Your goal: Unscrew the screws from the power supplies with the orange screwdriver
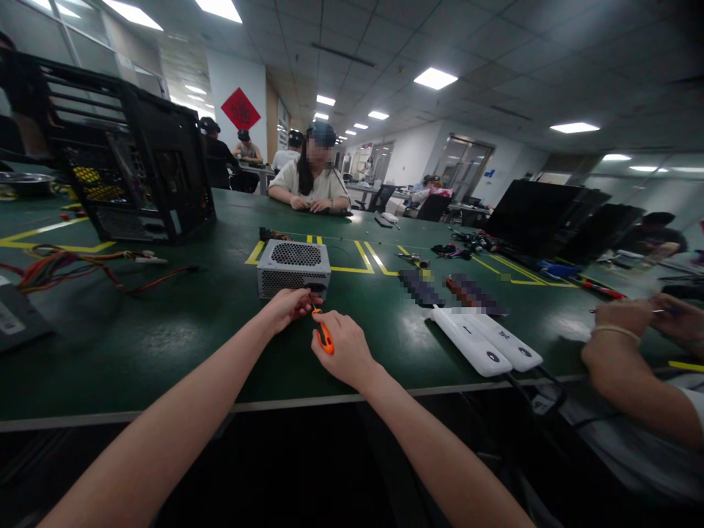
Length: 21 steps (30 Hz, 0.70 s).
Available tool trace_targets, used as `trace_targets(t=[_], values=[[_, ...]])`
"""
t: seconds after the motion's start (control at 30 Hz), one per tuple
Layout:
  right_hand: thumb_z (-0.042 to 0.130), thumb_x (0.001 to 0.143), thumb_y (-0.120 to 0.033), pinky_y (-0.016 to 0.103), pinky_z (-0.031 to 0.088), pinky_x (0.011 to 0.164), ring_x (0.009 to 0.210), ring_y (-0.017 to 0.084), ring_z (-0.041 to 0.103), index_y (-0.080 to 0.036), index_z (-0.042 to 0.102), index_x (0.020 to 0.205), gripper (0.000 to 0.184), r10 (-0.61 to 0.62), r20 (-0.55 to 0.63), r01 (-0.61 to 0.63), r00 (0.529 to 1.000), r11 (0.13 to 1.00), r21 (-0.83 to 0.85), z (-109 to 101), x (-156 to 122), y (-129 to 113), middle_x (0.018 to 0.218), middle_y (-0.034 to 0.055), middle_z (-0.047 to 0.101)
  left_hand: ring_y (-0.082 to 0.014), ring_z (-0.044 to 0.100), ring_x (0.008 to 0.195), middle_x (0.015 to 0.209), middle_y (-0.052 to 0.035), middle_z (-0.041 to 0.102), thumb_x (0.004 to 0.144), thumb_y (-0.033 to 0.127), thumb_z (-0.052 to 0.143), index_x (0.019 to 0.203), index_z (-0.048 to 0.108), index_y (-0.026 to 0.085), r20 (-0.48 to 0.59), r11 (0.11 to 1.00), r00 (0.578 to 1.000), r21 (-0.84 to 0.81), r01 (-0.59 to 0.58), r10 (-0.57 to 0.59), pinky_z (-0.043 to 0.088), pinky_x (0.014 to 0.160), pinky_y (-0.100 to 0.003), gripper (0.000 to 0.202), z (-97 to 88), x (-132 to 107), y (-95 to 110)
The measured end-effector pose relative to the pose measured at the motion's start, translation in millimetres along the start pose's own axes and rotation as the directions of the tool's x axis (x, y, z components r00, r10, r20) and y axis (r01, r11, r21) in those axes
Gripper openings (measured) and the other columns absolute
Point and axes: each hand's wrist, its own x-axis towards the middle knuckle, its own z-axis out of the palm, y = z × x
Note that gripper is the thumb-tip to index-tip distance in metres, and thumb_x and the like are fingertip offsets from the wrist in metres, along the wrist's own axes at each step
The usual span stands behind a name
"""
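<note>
A grey metal power supply box (293, 268) with perforated sides sits on the green table (165, 345) in front of me. My right hand (342, 350) is closed round an orange-handled screwdriver (324, 336), whose tip points at the box's near face. My left hand (287, 306) rests against the box's near lower edge, with its fingers pinched together by the screwdriver tip. Whether they hold something small there I cannot make out.
A black computer case (132, 154) stands at the far left, with loose coloured cables (66, 264) beside it. Two white devices (487, 345) lie to the right. A co-worker's hands (643, 323) are at the right edge. Another person sits across the table (311, 183).
</note>
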Motion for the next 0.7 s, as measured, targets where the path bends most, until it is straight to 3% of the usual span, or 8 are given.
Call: trace_targets(t=[0.23, 0.3, 0.37, 0.43, 0.47, 0.53, 0.6, 0.7], values=[[0.048, 0.083, -0.028, 0.032, 0.041, 0.077, 0.084, 0.019, 0.053, -0.017, 0.054, 0.105, 0.026, -0.002, 0.024, 0.003, 1.000, 1.000, -0.018, -3.6, 2.8, -2.2, 0.095, 0.0073, 0.057, -0.0034, 0.050, 0.051, 0.084, -0.0111, 0.067, 0.076, 0.015, 0.054, 0.082, 0.064, 0.006, 0.007, 0.999, 0.999, -0.002, -0.046, 0.046, 0.038, 0.043, -0.014, 0.015, 0.0, 0.7, -2.1], [0.046, 0.085, -0.033, 0.032, 0.042, 0.077, 0.084, 0.019, 0.054, -0.015, 0.051, 0.108, 0.029, 0.024, -0.007, -0.024, 1.000, 1.000, 0.000, -3.0, 2.7, -3.0, 0.097, 0.0078, 0.058, -0.0066, 0.053, 0.055, 0.084, -0.0110, 0.067, 0.079, 0.020, 0.049, 0.083, 0.063, 0.008, -0.005, 0.975, 0.995, 0.198, -0.100, 0.103, 0.041, 0.048, -0.018, 0.019, 0.8, -1.9, -1.1], [0.046, 0.085, -0.031, 0.031, 0.043, 0.075, 0.082, 0.018, 0.056, -0.014, 0.049, 0.109, 0.029, 0.052, -0.030, -0.052, 0.998, 0.999, 0.008, -1.4, 2.0, -2.9, 0.098, 0.0081, 0.060, -0.0117, 0.057, 0.060, 0.078, -0.0097, 0.066, 0.081, 0.024, 0.046, 0.080, 0.063, 0.011, -0.039, 0.878, 0.980, 0.452, -0.158, 0.196, 0.044, 0.055, -0.023, 0.022, 1.4, -7.3, 1.4], [0.047, 0.084, -0.029, 0.031, 0.044, 0.074, 0.080, 0.018, 0.056, -0.014, 0.049, 0.106, 0.027, 0.059, -0.030, -0.059, 0.998, 0.998, 0.000, 0.4, 1.2, -2.2, 0.098, 0.0078, 0.061, -0.0172, 0.059, 0.069, 0.075, -0.0082, 0.064, 0.080, 0.024, 0.046, 0.077, 0.062, 0.014, -0.070, 0.709, 0.927, 0.666, -0.231, 0.368, 0.046, 0.065, -0.030, 0.019, 1.3, -15.1, 5.6], [0.047, 0.084, -0.028, 0.031, 0.044, 0.074, 0.079, 0.018, 0.057, -0.014, 0.049, 0.105, 0.025, 0.053, -0.025, -0.053, 0.998, 0.999, -0.007, 1.1, 0.9, -1.9, 0.097, 0.0077, 0.061, -0.0197, 0.058, 0.076, 0.077, -0.0081, 0.063, 0.079, 0.023, 0.045, 0.078, 0.061, 0.015, -0.054, 0.544, 0.854, 0.791, -0.280, 0.518, 0.045, 0.072, -0.033, 0.018, 0.9, -19.5, 8.2], [0.047, 0.084, -0.028, 0.031, 0.044, 0.074, 0.079, 0.018, 0.057, -0.015, 0.050, 0.103, 0.023, 0.042, -0.017, -0.042, 0.999, 0.999, -0.019, 1.8, 0.7, -1.8, 0.096, 0.0075, 0.062, -0.0251, 0.054, 0.095, 0.093, -0.0106, 0.060, 0.078, 0.020, 0.046, 0.089, 0.060, 0.016, 0.083, 0.154, 0.648, 0.941, -0.301, 0.757, 0.040, 0.085, -0.039, 0.019, -0.9, -27.2, 13.3], [0.047, 0.084, -0.028, 0.031, 0.043, 0.074, 0.078, 0.018, 0.057, -0.015, 0.050, 0.102, 0.022, 0.045, -0.017, -0.045, 0.999, 0.999, -0.028, 1.7, 1.0, -2.4, 0.095, 0.0069, 0.062, -0.0299, 0.042, 0.114, 0.115, -0.0138, 0.052, 0.075, 0.018, 0.050, 0.108, 0.055, 0.016, 0.240, -0.125, 0.509, 0.960, -0.249, 0.827, 0.033, 0.095, -0.044, 0.033, -3.9, -31.1, 16.9], [0.048, 0.084, -0.031, 0.030, 0.043, 0.073, 0.077, 0.018, 0.057, -0.016, 0.051, 0.101, 0.022, 0.056, -0.028, -0.057, 0.998, 0.998, -0.032, 1.1, 1.6, -3.5, 0.094, 0.0055, 0.062, -0.0321, 0.025, 0.127, 0.133, -0.0141, 0.037, 0.069, 0.016, 0.059, 0.129, 0.039, 0.017, 0.400, -0.329, 0.484, 0.916, -0.228, 0.778, 0.020, 0.104, -0.047, 0.064, -9.2, -26.8, 17.2]])
